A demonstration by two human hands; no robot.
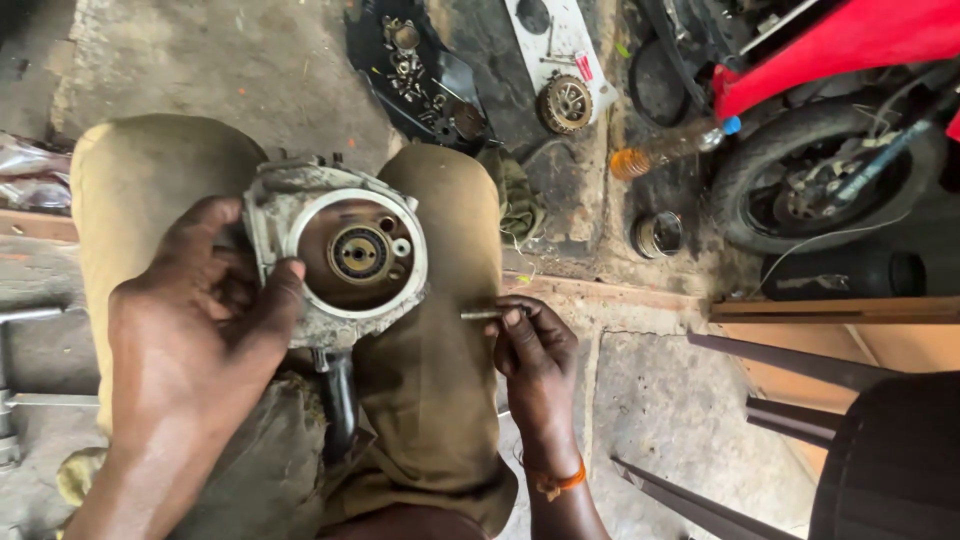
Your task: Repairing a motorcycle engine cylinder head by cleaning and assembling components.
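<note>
Grime-caked grey metal engine casing with a round white-rimmed opening [335,255], propped on the person's knees in olive trousers [440,380]

Left hand [200,320] grips the casing's left edge, thumb pressed on the rim; right hand [535,350] is pinched shut on a thin metal pin [480,314] just right of the casing. Judging from this, keeping the casing steady and square matters most. Beyond lie a brass-toothed gear [566,103] on the concrete floor [250,60] and a red motorcycle [830,50]
</note>
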